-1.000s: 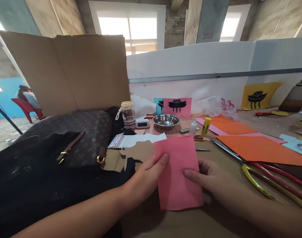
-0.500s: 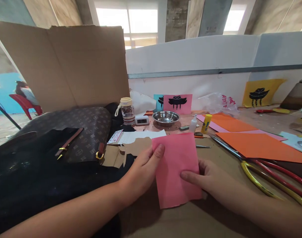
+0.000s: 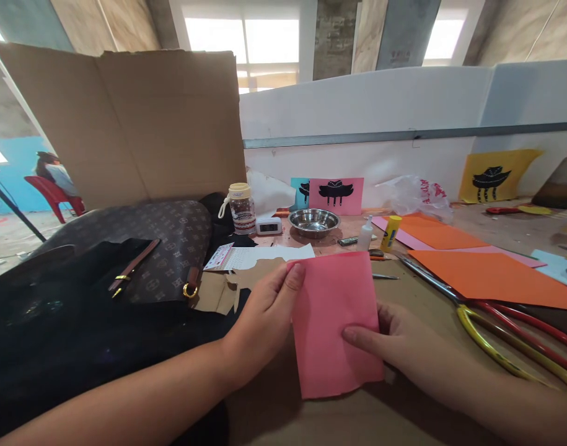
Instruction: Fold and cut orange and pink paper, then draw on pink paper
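Note:
Between my two hands a pink sheet of paper (image 3: 332, 303) is held up over the brown work surface. My left hand (image 3: 269, 310) pinches its upper left corner, thumb in front and fingers behind. With its thumb pressed on the front, my right hand (image 3: 385, 334) grips the sheet's right edge; its other fingers are mostly hidden behind the paper. To the right lie large scissors (image 3: 455, 297) with yellow and red handles. Beyond the sheet stand a yellow glue stick (image 3: 391, 233) and a small clear squeeze bottle (image 3: 365, 234).
A dark patterned bag (image 3: 144, 254) fills the left side beside a cardboard panel (image 3: 171, 124). At the back are a jar (image 3: 241, 209), a small digital clock (image 3: 269, 226), a metal bowl (image 3: 313, 222) and hat-picture cards (image 3: 336, 196). Orange sheets (image 3: 492, 275) lie right. A person (image 3: 55, 173) sits far left.
The view has shifted slightly, so the scene sits a little further right. Both hands keep their hold on the pink sheet, which has barely moved.

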`<control>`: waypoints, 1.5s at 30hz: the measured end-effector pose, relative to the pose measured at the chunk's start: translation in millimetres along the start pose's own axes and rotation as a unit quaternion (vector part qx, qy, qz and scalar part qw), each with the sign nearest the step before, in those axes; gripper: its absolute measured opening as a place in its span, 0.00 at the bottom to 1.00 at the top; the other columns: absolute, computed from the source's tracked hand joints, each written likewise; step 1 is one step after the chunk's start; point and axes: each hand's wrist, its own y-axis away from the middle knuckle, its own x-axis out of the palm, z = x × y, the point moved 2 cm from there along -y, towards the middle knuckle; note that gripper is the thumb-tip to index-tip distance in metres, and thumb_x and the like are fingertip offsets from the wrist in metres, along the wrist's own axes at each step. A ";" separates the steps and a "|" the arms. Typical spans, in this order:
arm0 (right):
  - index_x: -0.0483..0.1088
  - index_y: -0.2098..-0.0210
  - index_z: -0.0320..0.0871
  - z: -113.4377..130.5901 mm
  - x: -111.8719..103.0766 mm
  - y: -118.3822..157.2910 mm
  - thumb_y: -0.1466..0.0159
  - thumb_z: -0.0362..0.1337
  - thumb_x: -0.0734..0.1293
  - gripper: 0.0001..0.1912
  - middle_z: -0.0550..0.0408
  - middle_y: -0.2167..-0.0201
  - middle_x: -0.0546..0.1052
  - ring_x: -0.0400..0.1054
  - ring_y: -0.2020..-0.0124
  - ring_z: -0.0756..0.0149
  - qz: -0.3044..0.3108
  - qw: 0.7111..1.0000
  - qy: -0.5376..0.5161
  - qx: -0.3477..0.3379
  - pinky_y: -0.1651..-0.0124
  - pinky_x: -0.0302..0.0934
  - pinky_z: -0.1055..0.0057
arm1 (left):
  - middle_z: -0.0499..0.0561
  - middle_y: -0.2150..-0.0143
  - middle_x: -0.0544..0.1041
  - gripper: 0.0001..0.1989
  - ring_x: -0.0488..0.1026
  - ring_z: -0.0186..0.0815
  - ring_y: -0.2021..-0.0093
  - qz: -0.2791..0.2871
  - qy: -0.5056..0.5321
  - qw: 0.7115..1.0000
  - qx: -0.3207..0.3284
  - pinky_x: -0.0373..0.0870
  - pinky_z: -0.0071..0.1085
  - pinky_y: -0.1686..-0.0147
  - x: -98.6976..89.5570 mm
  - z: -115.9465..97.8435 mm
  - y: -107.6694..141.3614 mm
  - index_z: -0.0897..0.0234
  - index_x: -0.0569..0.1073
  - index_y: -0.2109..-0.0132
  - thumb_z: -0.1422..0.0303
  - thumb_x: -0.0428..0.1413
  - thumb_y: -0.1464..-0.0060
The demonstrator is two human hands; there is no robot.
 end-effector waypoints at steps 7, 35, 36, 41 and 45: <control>0.74 0.58 0.41 -2.7 0.2 -0.2 0.44 0.56 0.72 0.26 0.53 0.68 0.79 0.66 0.77 0.70 0.013 1.000 -0.016 -0.007 0.79 0.52 0.76 | 0.46 0.67 0.73 0.16 0.67 0.33 0.66 0.003 0.005 1.000 -0.008 0.65 0.26 0.65 -0.2 1.3 -1.5 0.63 0.76 0.63 0.61 0.48 0.32; 0.73 0.51 0.41 -0.8 -0.3 -2.8 0.43 0.51 0.75 0.27 0.46 0.52 0.80 0.75 0.51 0.51 0.084 0.988 -0.128 -0.027 0.51 0.69 0.61 | 0.46 0.54 0.76 0.11 0.73 0.33 0.56 0.013 0.020 1.000 0.018 0.70 0.26 0.57 1.0 -0.1 5.6 0.53 0.71 0.49 0.57 0.50 0.32; 0.73 0.51 0.41 -1.1 -0.3 -2.7 0.43 0.51 0.75 0.27 0.46 0.52 0.80 0.75 0.51 0.51 0.083 0.988 -0.128 -0.026 0.51 0.69 0.61 | 0.46 0.53 0.77 0.12 0.73 0.34 0.55 0.012 0.017 1.000 0.019 0.70 0.27 0.56 0.9 0.2 5.7 0.53 0.71 0.48 0.57 0.49 0.32; 0.73 0.50 0.42 -0.2 0.2 0.1 0.43 0.51 0.74 0.27 0.47 0.54 0.81 0.76 0.52 0.52 0.079 0.989 -0.125 -0.024 0.54 0.70 0.63 | 0.46 0.42 0.74 0.15 0.70 0.37 0.44 0.029 0.005 0.999 0.013 0.66 0.30 0.46 1.4 0.6 7.3 0.51 0.71 0.43 0.57 0.48 0.31; 0.74 0.52 0.43 -0.1 0.5 -0.6 0.44 0.51 0.75 0.26 0.48 0.55 0.82 0.77 0.53 0.54 0.074 0.989 -0.122 -0.025 0.55 0.70 0.65 | 0.46 0.46 0.75 0.17 0.72 0.37 0.48 0.042 0.013 0.999 0.007 0.68 0.32 0.49 2.1 0.6 9.5 0.47 0.68 0.40 0.54 0.49 0.32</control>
